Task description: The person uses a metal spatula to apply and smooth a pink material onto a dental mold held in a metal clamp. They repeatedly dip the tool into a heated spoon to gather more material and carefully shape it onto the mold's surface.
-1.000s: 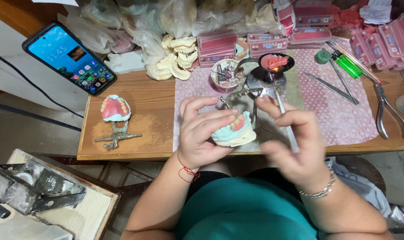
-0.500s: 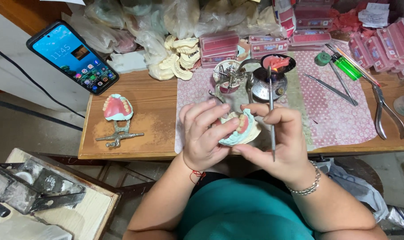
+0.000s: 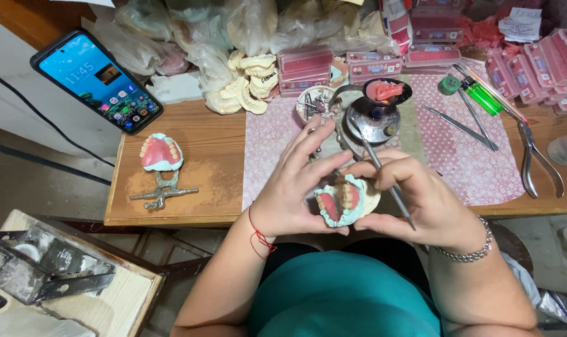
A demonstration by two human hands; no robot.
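Observation:
Both hands hold a dental cast (image 3: 344, 201), pale teal with pink wax gums and a row of teeth, just above the table's front edge. My left hand (image 3: 294, 187) cups it from the left, fingers spread over its top. My right hand (image 3: 414, 195) supports it from the right and also grips a thin metal wax tool (image 3: 383, 178) that slants up toward a small burner (image 3: 374, 122). A spoon-like ladle with pink wax (image 3: 386, 91) rests over the burner.
A second denture cast on a metal articulator (image 3: 162, 163) stands at the left of the wooden table (image 3: 215, 150). A phone (image 3: 96, 81) lies far left. Pliers (image 3: 533, 156), probes, a green lighter (image 3: 483, 97), pink tooth boxes (image 3: 308, 62) and plaster casts crowd the back.
Both hands have drawn the cast closer to my body and turned it so its teeth face up. The metal tool now slants across my right hand instead of pointing down.

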